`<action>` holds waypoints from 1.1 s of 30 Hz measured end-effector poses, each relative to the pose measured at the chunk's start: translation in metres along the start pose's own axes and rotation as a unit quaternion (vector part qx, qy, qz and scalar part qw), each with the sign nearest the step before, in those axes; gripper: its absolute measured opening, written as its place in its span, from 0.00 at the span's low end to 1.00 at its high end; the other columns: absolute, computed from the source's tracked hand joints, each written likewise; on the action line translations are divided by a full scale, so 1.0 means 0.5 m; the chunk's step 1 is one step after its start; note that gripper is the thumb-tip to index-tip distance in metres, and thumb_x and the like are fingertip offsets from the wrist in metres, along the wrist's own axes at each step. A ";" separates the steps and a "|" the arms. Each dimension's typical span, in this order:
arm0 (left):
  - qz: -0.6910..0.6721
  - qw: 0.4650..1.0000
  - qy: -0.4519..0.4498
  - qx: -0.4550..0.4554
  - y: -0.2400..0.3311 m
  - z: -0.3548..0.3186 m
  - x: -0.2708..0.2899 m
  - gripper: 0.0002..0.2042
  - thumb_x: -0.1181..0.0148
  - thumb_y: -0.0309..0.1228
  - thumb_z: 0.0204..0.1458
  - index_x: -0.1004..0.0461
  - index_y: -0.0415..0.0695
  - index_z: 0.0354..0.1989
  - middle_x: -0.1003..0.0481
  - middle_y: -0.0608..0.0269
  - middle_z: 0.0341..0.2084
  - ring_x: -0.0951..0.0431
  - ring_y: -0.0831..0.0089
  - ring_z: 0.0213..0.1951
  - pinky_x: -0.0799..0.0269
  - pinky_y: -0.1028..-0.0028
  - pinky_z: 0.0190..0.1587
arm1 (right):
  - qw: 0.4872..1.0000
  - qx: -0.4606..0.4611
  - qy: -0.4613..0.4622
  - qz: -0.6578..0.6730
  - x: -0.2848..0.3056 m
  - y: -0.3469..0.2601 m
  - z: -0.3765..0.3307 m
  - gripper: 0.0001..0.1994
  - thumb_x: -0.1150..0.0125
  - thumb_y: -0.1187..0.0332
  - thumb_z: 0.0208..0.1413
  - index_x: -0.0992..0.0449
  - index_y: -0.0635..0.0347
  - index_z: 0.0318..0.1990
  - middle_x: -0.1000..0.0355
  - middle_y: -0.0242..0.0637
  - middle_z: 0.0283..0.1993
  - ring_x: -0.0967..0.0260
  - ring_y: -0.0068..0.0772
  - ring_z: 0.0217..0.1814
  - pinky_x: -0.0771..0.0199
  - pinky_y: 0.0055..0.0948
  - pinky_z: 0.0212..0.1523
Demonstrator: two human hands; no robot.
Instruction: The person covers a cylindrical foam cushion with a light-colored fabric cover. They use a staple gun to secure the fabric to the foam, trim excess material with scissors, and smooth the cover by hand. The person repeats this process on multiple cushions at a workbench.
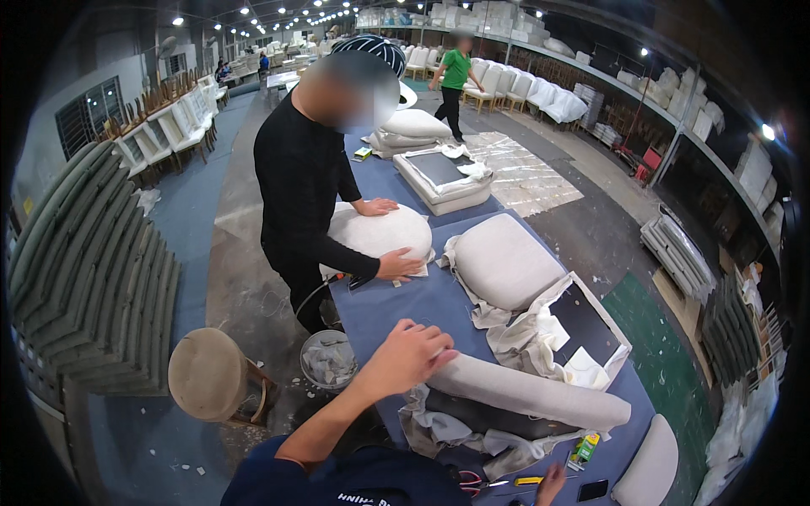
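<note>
My left hand (411, 352) rests with fingers spread on the near end of a long pale upholstered cushion (540, 395) that lies across the blue-covered worktable (422, 308). Loose grey fabric (472, 430) hangs from under the cushion. My right hand (550, 484) shows only at the bottom edge, beside a yellow-handled tool (528, 481) and red-handled scissors (469, 482); whether it holds anything is unclear. Across the table a person in black (304, 181) presses both hands on a round white cushion (380, 232).
Another square cushion (504, 260) and a dark seat board (582, 325) lie on the table. A stack of green-grey pads (84, 270) stands left, with a round stool (207, 375) and a scrap bucket (329, 358). A person in green (454, 80) walks beyond.
</note>
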State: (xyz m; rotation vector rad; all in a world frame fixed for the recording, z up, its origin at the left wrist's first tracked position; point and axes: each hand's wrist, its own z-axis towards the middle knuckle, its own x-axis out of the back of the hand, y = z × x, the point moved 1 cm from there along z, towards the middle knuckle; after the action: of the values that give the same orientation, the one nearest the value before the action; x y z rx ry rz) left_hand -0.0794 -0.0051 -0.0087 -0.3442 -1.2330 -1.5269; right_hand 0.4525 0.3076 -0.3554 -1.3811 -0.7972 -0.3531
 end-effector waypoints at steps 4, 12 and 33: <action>0.076 0.983 -0.132 -0.100 0.117 0.095 -0.102 0.24 0.45 0.52 0.60 0.25 0.42 0.48 0.23 0.54 0.37 0.21 0.57 0.43 0.29 0.63 0.45 | 0.988 -0.113 -0.066 -0.078 -0.117 0.067 -0.243 0.27 0.35 0.64 0.57 0.32 0.68 0.61 0.25 0.46 0.47 0.27 0.47 0.48 0.27 0.42 0.50; 0.064 0.958 -0.188 -0.205 0.300 0.204 -0.277 0.35 0.38 0.49 0.54 0.37 0.38 0.63 0.25 0.47 0.45 0.20 0.52 0.43 0.21 0.59 0.43 | 0.988 -0.122 0.068 -0.059 -0.191 0.116 -0.476 0.42 0.24 0.66 0.43 0.38 0.63 0.67 0.25 0.49 0.44 0.26 0.54 0.44 0.25 0.45 0.47; -0.218 0.833 -0.509 -0.020 0.231 0.574 -0.519 0.34 0.66 0.57 0.69 0.25 0.36 0.55 0.22 0.52 0.47 0.24 0.66 0.49 0.31 0.69 0.56 | 0.977 -0.210 0.014 0.037 0.053 -0.056 -0.317 0.29 0.28 0.69 0.47 0.29 0.68 0.57 0.22 0.46 0.45 0.23 0.41 0.48 0.25 0.41 0.50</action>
State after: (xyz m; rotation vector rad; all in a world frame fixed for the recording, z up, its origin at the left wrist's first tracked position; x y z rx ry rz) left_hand 0.0058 0.3894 -0.0248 -1.0551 -2.2224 -1.8059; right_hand 0.4989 0.1568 -0.3149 -1.7912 -0.6673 -0.5019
